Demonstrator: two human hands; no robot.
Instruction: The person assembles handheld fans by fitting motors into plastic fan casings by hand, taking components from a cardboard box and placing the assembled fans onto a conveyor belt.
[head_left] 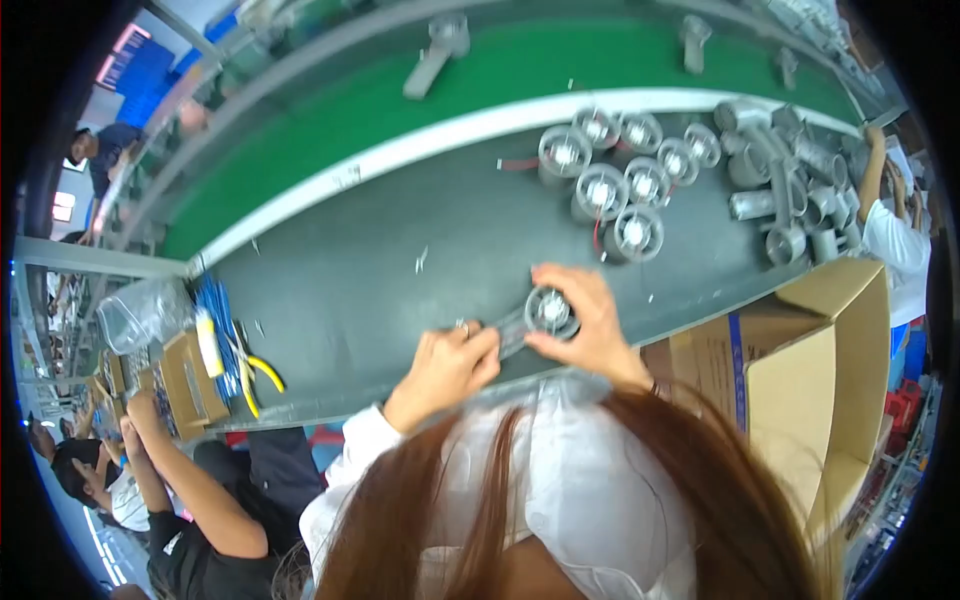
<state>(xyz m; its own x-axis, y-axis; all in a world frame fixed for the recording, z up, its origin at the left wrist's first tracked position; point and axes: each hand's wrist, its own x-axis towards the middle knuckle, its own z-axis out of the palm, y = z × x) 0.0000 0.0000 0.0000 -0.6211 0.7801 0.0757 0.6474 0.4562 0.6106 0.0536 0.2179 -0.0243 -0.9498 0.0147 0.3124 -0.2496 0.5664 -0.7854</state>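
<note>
Near the table's front edge I hold a grey housing (515,332) with a handle and a round head. My left hand (450,365) is closed round the handle. The fingers and thumb of my right hand (592,325) wrap round the head, where a round fan unit (551,309) with a pale centre shows in the opening. Beyond my right hand stand several round clear-rimmed fan units (636,232), some with red wires. Farther right lies a pile of grey housings (790,180) with handles.
Yellow-handled pliers (262,375), blue wires (215,310), a white and yellow bottle (208,345) and a clear plastic bag (150,312) lie at the left. An open cardboard box (790,385) stands at the right. A green conveyor (560,62) runs behind. Co-workers sit on both sides.
</note>
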